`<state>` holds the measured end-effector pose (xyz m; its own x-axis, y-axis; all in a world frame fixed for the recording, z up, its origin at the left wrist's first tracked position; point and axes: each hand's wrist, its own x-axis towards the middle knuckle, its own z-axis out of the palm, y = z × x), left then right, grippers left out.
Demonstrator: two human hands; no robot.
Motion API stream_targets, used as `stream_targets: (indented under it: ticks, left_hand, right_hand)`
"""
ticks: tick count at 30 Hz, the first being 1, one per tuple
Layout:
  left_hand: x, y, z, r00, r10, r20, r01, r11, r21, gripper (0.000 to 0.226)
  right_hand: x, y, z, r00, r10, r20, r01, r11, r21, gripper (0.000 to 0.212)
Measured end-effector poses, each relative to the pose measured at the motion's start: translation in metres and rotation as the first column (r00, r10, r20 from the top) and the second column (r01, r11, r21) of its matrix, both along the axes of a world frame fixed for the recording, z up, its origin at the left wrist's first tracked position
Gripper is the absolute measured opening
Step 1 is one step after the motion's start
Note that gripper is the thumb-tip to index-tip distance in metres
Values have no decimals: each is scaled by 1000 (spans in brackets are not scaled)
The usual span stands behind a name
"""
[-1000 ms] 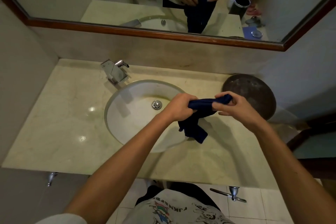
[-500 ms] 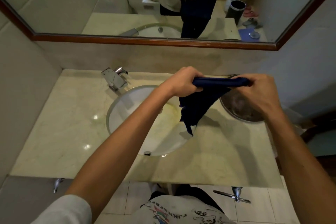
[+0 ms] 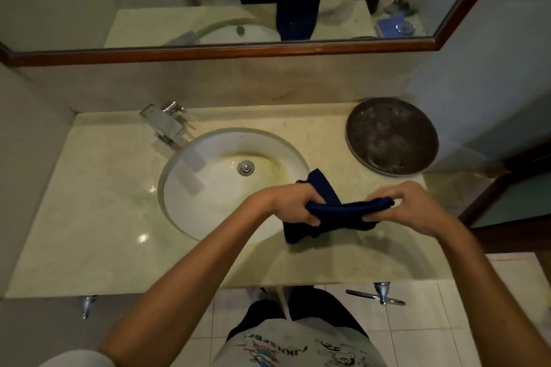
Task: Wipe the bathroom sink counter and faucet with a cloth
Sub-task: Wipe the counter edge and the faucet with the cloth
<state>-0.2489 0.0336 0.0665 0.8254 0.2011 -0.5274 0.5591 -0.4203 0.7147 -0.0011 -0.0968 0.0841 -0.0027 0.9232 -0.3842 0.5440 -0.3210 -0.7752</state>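
Both hands clamp the cloth (image 3: 343, 211), left hand (image 3: 293, 205), right hand (image 3: 411, 208); the faucet (image 3: 165, 125) lies upper left, probably nearer the left.

the person wore a pale grey t-shirt (image 3: 301, 343) with a colourful cartoon print and dark lettering across the front. its short left sleeve (image 3: 77, 359) showed at the lower edge, and both forearms were bare. dark trousers (image 3: 322, 305) showed below the shirt.
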Motion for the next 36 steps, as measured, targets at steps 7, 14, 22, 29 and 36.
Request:
stream_targets:
  ticks: [7,14,22,29,36]
  left_hand:
    - [-3,2,-63,968,151,-198,-188,964,-186,9]
    - [-21,35,-117,781,615,-109,-587,783,206,68]
    - [-34,-55,-148,955,287,69,-290,869,400,90]
    - [-23,-33,-149,785,609,118,-620,764,182,67]
    - [14,35,-155,663,722,-195,-746,621,-239,77]
  right_hand:
    - [-13,3,-70,991,-101,-83,82,975,-207,8]
    - [-34,60,-136,935,-258,246,239,966,103,58]
    - [-59,-7,-171,816,222,533,-420,862,283,56]
    - [-57,18,-172,863,-14,505,-131,959,251,57]
    - [-48,104,-163,721,310,620,-377,926,-25,78]
